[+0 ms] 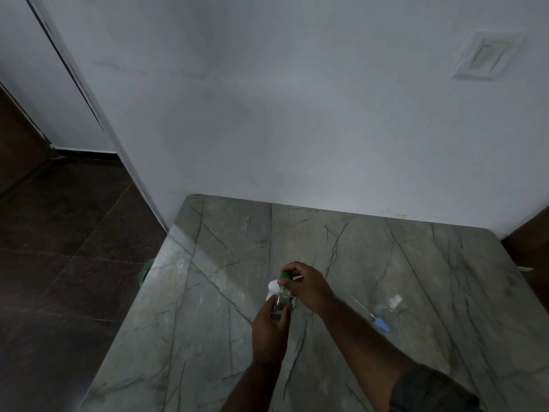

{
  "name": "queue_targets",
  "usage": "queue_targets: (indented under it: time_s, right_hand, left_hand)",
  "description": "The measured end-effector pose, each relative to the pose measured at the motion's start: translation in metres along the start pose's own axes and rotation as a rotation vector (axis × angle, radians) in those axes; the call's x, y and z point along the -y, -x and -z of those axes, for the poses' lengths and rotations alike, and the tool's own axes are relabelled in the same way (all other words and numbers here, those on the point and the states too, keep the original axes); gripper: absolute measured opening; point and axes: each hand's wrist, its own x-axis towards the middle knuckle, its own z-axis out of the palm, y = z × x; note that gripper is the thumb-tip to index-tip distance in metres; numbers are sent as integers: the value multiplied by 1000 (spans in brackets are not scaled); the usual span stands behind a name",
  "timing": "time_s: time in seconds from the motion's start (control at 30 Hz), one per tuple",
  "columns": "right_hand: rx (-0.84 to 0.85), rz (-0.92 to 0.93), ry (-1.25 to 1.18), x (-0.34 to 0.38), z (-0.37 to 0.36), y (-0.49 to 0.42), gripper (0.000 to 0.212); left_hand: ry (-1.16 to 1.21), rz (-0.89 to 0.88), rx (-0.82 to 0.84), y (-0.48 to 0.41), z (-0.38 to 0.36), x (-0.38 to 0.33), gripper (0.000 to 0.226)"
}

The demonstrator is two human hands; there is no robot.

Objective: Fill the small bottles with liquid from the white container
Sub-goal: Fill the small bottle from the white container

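Left hand (pixel 271 331) wraps the lower body of a small clear bottle (pixel 280 304), holding it upright just above the table. Right hand (pixel 309 288) comes in from the right, fingertips pinched on the bottle's green cap (pixel 286 275) at the top. White container (pixel 272 289) sits directly behind the bottle, mostly hidden by it and the hands; only a rounded white part shows on the left, can't tell if it's open. Off to the right, well apart from the hands, a second clear bottle with a white cap (pixel 389 306) lies on its side on the tabletop. Just beside it, on its left, a thin clear tube with a blue end (pixel 381 325), looks like a dropper or syringe, blurry. All on a grey marble-pattern table (pixel 208 292) pushed against a plain white wall (pixel 297 114). Dark tiled floor (pixel 59 248) on the left.
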Motion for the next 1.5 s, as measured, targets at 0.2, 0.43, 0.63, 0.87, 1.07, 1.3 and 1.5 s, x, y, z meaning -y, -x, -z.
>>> queue_targets:
  time_s: [0.2,0.43,0.63,0.87,1.07,1.3,1.5]
  right_hand:
    - [-23,-13,-19,-2,1,-3,20]
    - [3,19,144,4,5,-12,18]
    - [-21,29,176,-5,-1,-11,17]
    - [65,-34,126,-2,6,-17,15]
    - [35,-1,196,-4,4,-19,14]
    - [57,-5,161,1,9,-20,16]
    - [49,5,194,-2,7,-19,16]
  left_hand:
    - [10,-13,15,3,2,-1,15]
    - [27,-10,14,0,2,0,17]
    - [5,-23,32,0,-1,6,18]
    - [-25,-31,52,0,3,5,17]
    - [-39,-24,71,-8,0,11,8]
    - [-67,-40,87,-9,3,7,11]
    - [-91,-38,111,-12,4,5,9]
